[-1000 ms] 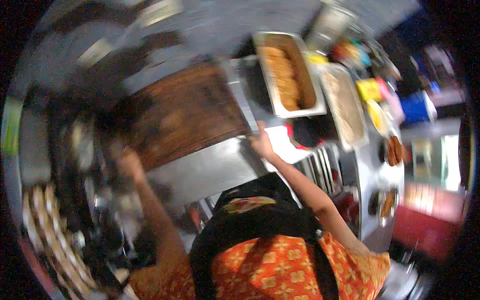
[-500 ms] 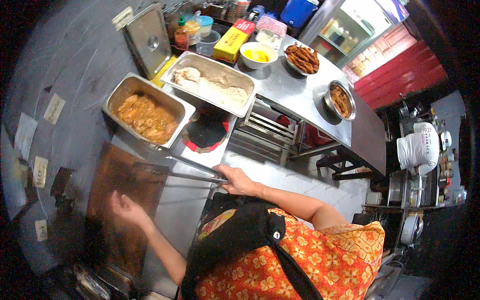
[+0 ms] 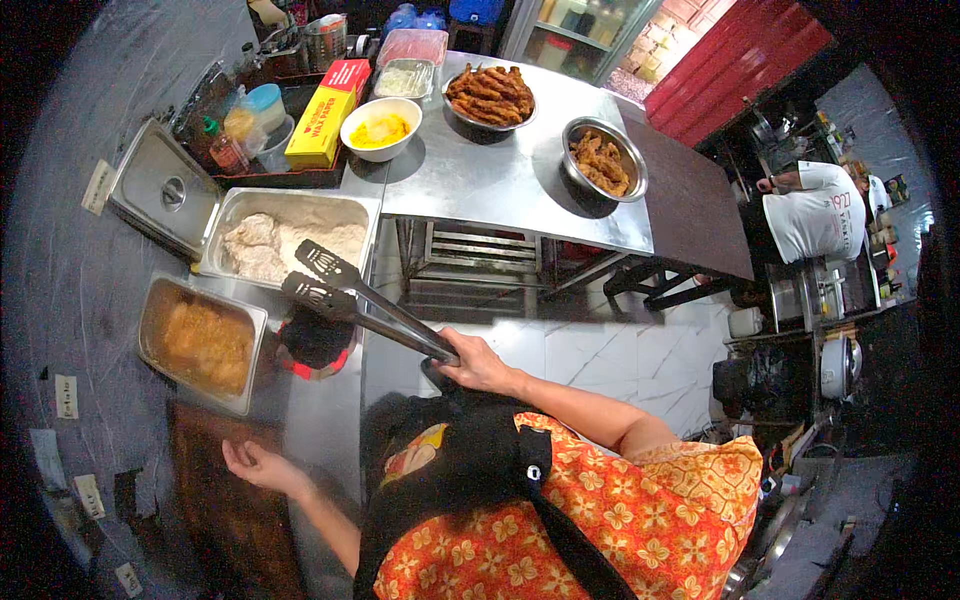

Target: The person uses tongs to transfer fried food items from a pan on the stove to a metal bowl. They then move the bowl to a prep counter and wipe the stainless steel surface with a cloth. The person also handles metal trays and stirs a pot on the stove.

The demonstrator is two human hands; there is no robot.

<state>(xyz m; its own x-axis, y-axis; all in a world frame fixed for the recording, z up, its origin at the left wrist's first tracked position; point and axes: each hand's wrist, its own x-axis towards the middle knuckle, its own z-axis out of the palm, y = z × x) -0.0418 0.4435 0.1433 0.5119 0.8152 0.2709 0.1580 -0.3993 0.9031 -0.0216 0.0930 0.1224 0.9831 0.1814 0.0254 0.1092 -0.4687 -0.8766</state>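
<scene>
My right hand (image 3: pixel 482 362) is closed round the handle of dark metal tongs (image 3: pixel 400 330). The two slotted tips stand apart with nothing between them, in front of the near right corner of a steel pan (image 3: pixel 369 222) of white flour. Coated pieces (image 3: pixel 256 246) lie at the left side of that flour. Nearer me, a second steel pan (image 3: pixel 254 358) holds pale pieces in brown, wet marinade. My left hand (image 3: pixel 262 467) is empty, palm up with loosely curled fingers, over a brown wooden board (image 3: pixel 235 530).
Beyond the pans are a yellow-and-red box (image 3: pixel 318 125), a white bowl (image 3: pixel 382 152) with yellow contents, and two steel bowls of fried pieces, one heaped (image 3: pixel 492 97), one smaller (image 3: pixel 601 166). A steel lid (image 3: pixel 165 190) leans at the left wall. A person in white (image 3: pixel 815 212) stands far right.
The tongs have swung from over the board up to the flour pan, tips still apart. My view has turned rightward, so the table and pans sit further left.
</scene>
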